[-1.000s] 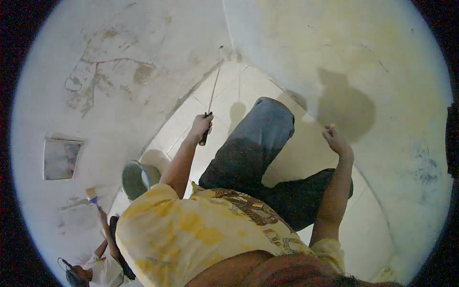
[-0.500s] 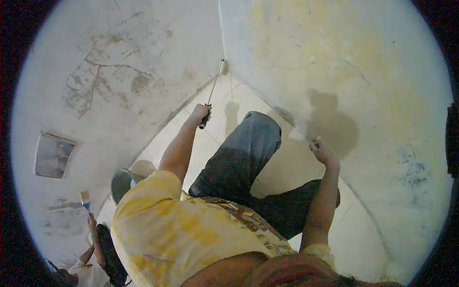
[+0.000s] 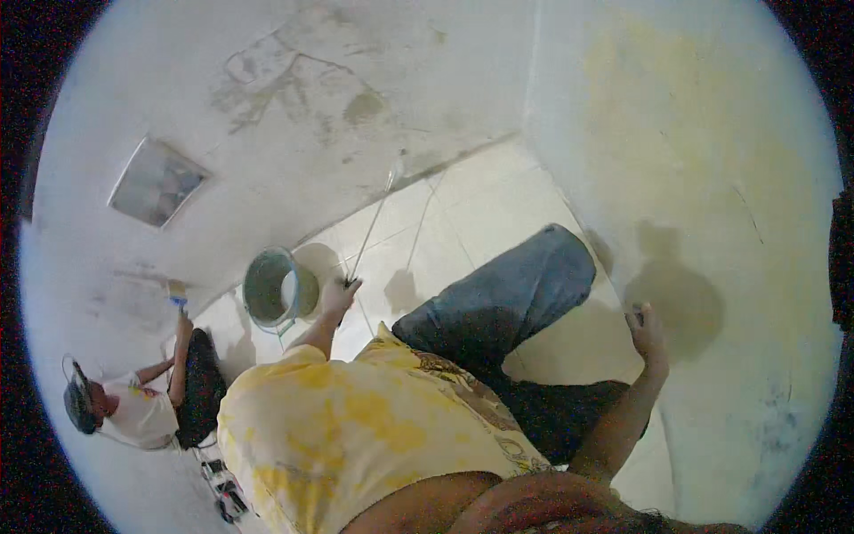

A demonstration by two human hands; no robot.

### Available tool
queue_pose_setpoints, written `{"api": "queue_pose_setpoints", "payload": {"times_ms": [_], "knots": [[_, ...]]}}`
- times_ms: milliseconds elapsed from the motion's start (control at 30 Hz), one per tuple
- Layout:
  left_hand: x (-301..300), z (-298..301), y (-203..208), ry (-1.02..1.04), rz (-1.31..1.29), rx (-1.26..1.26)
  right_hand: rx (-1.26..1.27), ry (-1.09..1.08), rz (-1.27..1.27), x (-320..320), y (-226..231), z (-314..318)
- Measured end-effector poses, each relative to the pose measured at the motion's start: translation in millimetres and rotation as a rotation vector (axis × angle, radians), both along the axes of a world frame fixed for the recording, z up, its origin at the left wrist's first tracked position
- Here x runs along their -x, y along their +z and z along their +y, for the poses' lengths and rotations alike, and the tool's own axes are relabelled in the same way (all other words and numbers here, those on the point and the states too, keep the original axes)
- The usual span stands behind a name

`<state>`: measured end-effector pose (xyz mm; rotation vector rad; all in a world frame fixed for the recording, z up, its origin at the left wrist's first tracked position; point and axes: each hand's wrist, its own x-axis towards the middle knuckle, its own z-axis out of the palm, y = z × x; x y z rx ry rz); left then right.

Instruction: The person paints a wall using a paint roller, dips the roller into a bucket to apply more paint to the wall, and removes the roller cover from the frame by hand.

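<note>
My left hand (image 3: 336, 301) is closed round the handle of a paint roller (image 3: 368, 233) with a long thin metal rod. The rod slants up and away toward the left wall; the roller's end is smeared by motion, and I cannot tell if it touches the wall. My right hand (image 3: 649, 335) is beside the right wall (image 3: 747, 240). Its fingers are loosely bent and slightly apart, with nothing visible in them. Left of my left hand stands a green-grey bucket (image 3: 258, 283), with something whitish inside.
A co-worker (image 3: 147, 405) in a cap sits at the far left, holding a brush (image 3: 177, 292) against the stained left wall (image 3: 356, 53). A framed picture (image 3: 158, 185) hangs there. Pale floor tiles (image 3: 427, 236) run to the corner. My bent knee (image 3: 565, 258) is between my hands.
My view has swung left, bringing more of the bucket and the co-worker into sight. My left hand has drawn back from the corner toward the bucket, still holding the paint roller.
</note>
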<state>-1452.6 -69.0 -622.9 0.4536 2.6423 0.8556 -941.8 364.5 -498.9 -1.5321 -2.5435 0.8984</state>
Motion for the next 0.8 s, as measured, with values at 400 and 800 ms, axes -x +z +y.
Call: {"api": "queue_pose_setpoints", "payload": {"times_ms": [400, 800], "knots": [[-83, 129, 70, 0.003, -0.120, -0.514, 0.067, -0.070, -0.232, -58, -8, 10], [-13, 287, 329, 0.025, -0.120, -1.103, 0.095, -0.205, -0.088, -49, 41, -10]]}}
